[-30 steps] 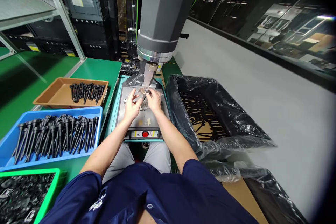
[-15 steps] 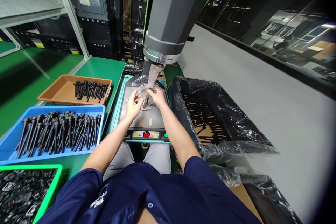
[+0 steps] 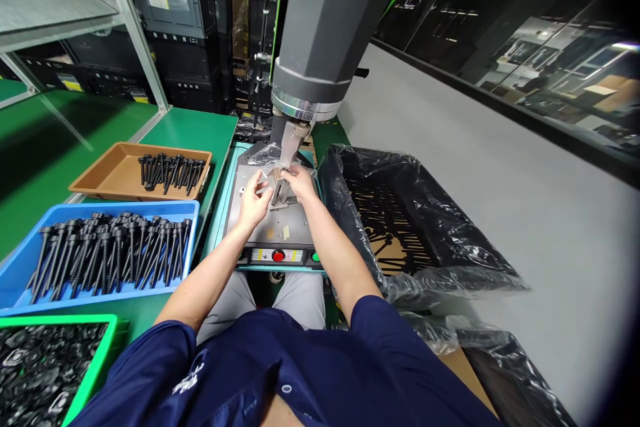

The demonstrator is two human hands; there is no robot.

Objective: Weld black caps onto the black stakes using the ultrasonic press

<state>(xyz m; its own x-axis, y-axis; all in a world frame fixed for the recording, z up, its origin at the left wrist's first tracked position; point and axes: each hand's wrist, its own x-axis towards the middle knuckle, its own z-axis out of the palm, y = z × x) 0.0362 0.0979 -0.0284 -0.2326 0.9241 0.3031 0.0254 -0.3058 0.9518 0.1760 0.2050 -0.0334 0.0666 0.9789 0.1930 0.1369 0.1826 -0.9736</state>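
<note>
At centre frame both hands work at the small fixture [image 3: 279,192] on the press plate [image 3: 270,227], directly beneath the press horn [image 3: 290,140]: the left hand [image 3: 253,199] has its fingers curled in a pinch on the fixture's left side, and the right hand [image 3: 299,183] pinches a small part at its top, too small to identify. Judged from this, loading is under way and the horn is raised clear. At left, the blue tray [image 3: 15,280] holds many black bolts [image 3: 110,253], the brown tray [image 3: 115,177] only a few.
</note>
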